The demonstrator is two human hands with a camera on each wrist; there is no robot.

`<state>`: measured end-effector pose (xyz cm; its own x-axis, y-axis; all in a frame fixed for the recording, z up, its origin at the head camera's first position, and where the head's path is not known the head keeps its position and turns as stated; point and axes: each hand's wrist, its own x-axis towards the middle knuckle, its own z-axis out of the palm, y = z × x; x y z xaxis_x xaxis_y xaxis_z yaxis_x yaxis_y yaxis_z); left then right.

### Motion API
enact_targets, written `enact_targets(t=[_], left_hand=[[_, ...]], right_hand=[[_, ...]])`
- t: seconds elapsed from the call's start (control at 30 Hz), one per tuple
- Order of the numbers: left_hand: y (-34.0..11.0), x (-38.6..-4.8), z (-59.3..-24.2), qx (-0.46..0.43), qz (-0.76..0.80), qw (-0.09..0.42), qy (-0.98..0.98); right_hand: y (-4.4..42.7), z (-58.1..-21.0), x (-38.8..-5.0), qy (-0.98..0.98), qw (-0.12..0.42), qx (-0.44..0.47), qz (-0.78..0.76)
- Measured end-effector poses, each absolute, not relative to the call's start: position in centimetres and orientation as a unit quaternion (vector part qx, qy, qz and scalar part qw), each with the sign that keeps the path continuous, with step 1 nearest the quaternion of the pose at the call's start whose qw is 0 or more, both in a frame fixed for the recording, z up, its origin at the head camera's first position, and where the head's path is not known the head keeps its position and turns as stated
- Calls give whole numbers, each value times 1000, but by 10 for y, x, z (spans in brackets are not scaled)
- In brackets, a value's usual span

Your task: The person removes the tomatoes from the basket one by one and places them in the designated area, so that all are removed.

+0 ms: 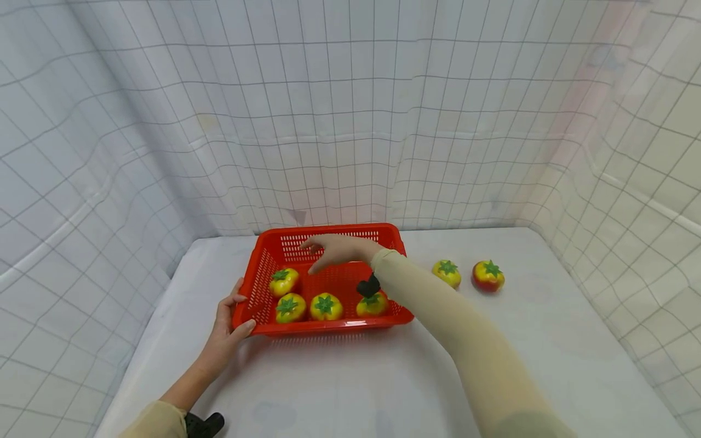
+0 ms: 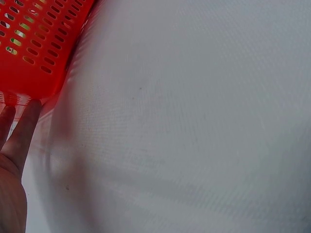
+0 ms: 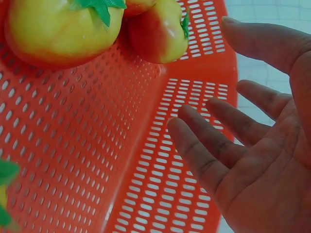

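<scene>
Head view: red basket sat on the white counter, around 6 to 7 o'clock of centre. Left hand at the basket's 8 o'clock corner, grip clamped on it, thumb at the near rim. Right hand hovered over the basket's 12 o'clock half, grip apart, nothing held. Inside: first fruit at 9 o'clock, second fruit at 8, third fruit at 6, fourth fruit at 4. Outside, at 3 o'clock: yellow fruit, partly behind the sleeve, then red-yellow fruit.

Left wrist view: basket at 10 o'clock, left hand at 8, fingertips touching it; thumb didn't show.

Right wrist view: right hand at 4 o'clock, fingers spread, clear of the fruits at 10 to 12.
</scene>
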<state>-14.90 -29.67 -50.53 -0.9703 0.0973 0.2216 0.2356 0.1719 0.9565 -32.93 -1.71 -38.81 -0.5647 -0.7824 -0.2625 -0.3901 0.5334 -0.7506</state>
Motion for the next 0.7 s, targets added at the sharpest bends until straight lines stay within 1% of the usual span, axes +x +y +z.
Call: enact_targets(t=[0.2,0.4,0.7], left_hand=[[-297,-149,-506,-104,-636,50,-763],[-296,-150,-506,-98,-636,46,-764],[-297,-149,-506,-103,-638,50,-761]], right_hand=[[-30,-392,-330,820,311,-367,-310],[-41,-398,-333,811,340,-342,-331],[-50,-405,-335,804,357,-326,-345]])
